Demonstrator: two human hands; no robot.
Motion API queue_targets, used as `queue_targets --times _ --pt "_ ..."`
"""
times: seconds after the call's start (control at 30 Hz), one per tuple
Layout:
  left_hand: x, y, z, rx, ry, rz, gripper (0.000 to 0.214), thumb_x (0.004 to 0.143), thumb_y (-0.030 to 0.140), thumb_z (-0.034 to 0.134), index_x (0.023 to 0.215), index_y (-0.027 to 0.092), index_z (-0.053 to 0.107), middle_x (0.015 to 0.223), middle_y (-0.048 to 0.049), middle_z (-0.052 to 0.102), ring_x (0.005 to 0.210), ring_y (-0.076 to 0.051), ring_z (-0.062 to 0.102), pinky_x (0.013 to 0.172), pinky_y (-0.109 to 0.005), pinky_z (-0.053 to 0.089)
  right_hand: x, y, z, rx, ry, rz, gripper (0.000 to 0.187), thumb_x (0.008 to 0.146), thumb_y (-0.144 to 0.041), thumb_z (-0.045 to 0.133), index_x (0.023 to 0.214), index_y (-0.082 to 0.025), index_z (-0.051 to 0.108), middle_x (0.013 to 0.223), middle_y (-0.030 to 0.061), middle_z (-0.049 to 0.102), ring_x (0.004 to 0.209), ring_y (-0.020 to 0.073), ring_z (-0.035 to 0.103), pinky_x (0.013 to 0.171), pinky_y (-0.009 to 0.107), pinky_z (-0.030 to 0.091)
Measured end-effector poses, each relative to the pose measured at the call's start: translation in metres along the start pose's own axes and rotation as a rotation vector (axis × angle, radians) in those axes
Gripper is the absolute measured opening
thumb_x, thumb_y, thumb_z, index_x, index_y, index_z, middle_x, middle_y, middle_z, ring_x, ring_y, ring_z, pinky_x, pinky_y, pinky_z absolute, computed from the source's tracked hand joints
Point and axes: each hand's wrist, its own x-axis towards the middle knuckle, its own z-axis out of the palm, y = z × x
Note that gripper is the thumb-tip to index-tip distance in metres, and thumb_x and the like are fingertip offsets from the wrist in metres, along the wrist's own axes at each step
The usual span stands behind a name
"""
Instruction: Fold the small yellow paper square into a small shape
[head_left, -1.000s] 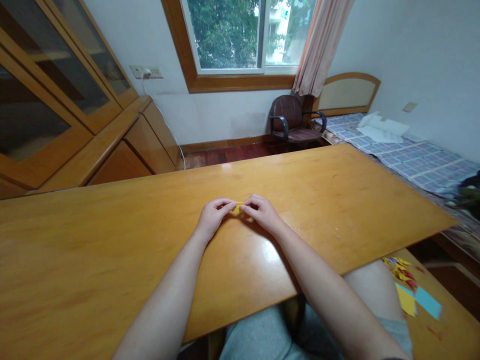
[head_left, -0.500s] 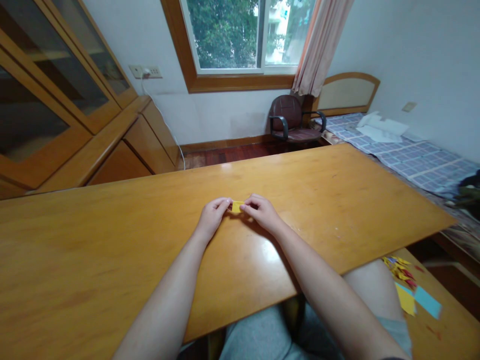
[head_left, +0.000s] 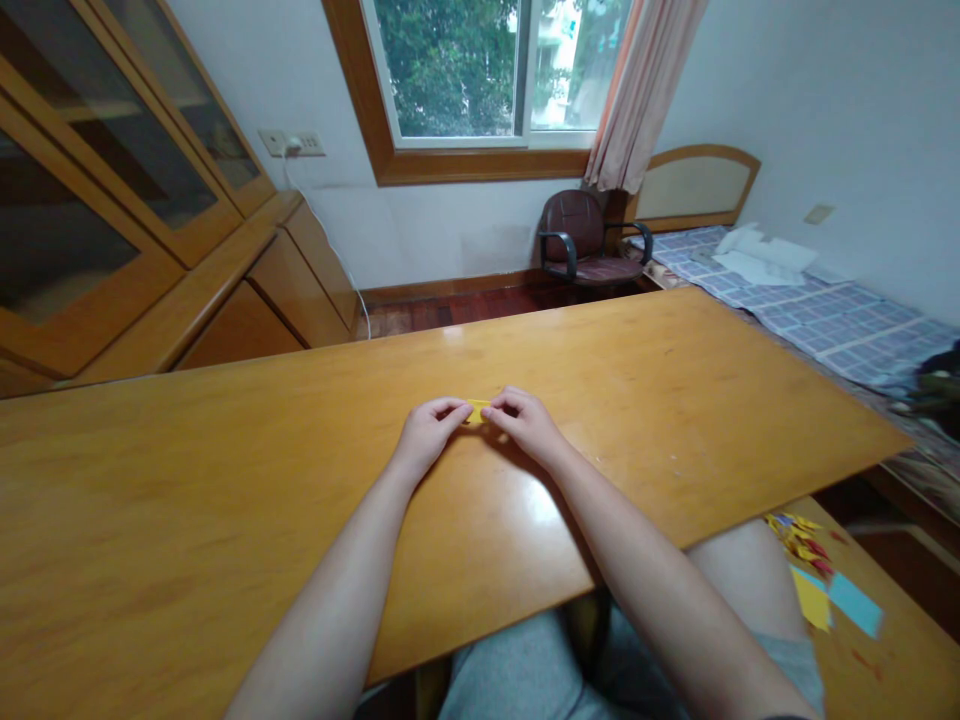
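Observation:
A small folded piece of yellow paper (head_left: 477, 409) sits between my two hands, low over the middle of the wooden table (head_left: 225, 480). My left hand (head_left: 425, 437) pinches its left end with thumb and forefinger. My right hand (head_left: 525, 423) pinches its right end the same way. Most of the paper is hidden by my fingertips.
A lower surface at the bottom right carries yellow and blue paper squares (head_left: 832, 598) and a pile of small folded pieces (head_left: 796, 535). Beyond the table stand a brown armchair (head_left: 581, 240), a bed (head_left: 817, 310) on the right and wooden cabinets (head_left: 127, 220) on the left.
My fingers have shifted slightly on the yellow paper, which showed a bit more half a second ago. Both hands stay in the same place on the table.

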Motion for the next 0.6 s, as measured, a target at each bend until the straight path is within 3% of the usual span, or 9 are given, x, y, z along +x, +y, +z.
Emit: queue_targets --times 0.6 --pt "0.0020 -0.0037 0.0014 0.022 -0.015 0.066 0.026 0.078 0.041 0.067 0.081 0.016 0.074 0.081 -0.0042 0.074 0.078 -0.018 0.065 0.077 -0.027 0.049 -0.0002 0.0001 0.0014 -0.008 -0.014 0.003 0.024 0.083 -0.035 0.067 0.067 -0.017 0.063 0.067 -0.0019 0.053 0.065 0.0117 0.051 0.062 0.025 0.038"
